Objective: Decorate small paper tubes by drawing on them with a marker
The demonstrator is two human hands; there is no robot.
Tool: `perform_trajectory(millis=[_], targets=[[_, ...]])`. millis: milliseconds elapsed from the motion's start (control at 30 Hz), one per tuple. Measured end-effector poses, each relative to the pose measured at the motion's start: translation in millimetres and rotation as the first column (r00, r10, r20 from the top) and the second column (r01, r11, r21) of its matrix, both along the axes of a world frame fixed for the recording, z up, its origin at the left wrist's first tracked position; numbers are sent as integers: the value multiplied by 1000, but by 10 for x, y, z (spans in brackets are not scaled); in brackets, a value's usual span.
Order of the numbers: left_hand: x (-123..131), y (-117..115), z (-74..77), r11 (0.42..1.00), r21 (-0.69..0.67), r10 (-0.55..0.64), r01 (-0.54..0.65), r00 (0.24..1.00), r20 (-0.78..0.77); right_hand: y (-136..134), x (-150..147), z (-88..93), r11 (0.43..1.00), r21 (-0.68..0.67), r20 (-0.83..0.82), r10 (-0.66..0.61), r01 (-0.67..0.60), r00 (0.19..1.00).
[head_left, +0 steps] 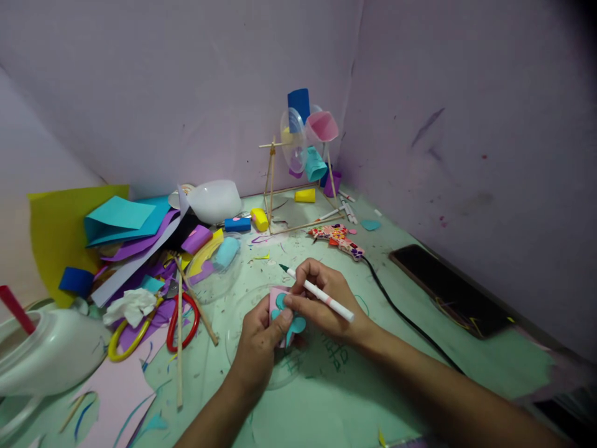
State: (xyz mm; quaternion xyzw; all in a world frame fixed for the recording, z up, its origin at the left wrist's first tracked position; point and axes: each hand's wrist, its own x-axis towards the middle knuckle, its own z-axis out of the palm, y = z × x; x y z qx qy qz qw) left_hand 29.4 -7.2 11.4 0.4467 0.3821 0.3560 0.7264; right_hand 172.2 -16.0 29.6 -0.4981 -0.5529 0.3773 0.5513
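My left hand (259, 339) grips a small pink foam piece (278, 298) with teal shapes (296, 324) stuck on it, thumb pressed on its front. My right hand (326, 302) also touches that piece with its fingertips while a white marker (321, 294) with a green tip lies held between its fingers, tip pointing up-left. Both hands hover over a clear plastic disc (242, 311) on the green table (326, 398).
A stick frame with coloured paper cups (308, 149) stands at the back corner. A patterned glue gun (338, 239) with a black cord lies behind the hands, a dark phone (450, 289) to the right. Left: red scissors (184, 320), yellow scissors (125, 342), foam sheets (125, 221), white bowl (214, 200), white jar (51, 351).
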Motion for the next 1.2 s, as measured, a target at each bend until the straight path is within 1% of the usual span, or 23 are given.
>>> perform_trajectory(millis=[133, 233, 367, 467, 533, 633, 833, 900, 1067, 1200], targets=[[10, -3, 2, 999, 22, 33, -33, 999, 0, -2, 45, 22, 999, 15, 59, 38, -39, 998], [21, -15, 35, 996, 31, 79, -79, 997, 7, -6, 91, 87, 999, 7, 58, 46, -46, 997], [20, -24, 63, 996, 1, 91, -91, 996, -21, 4, 161, 209, 998, 48, -49, -46, 49, 998], [9, -14, 50, 996, -14, 85, -86, 995, -57, 15, 216, 267, 994, 70, -141, -75, 86, 987], [2, -7, 36, 996, 0, 86, -86, 994, -64, 16, 242, 273, 987, 114, -158, -93, 112, 983], [0, -8, 33, 996, 30, 91, -89, 993, -72, 6, 250, 243, 971, 185, -135, -126, 150, 983], [14, -27, 66, 997, 39, 74, -71, 994, -83, -46, 211, 189, 974, 207, -147, -61, 91, 987], [18, -29, 66, 997, 43, 73, -70, 994, -76, -58, 205, 187, 975, 205, -128, -64, 90, 990], [15, -23, 41, 996, 48, 74, -71, 995, -67, -53, 202, 180, 972, 223, 17, -80, 74, 997], [7, -15, 34, 996, 69, 68, -63, 996, -66, -43, 204, 166, 972, 227, 61, -70, 55, 996]])
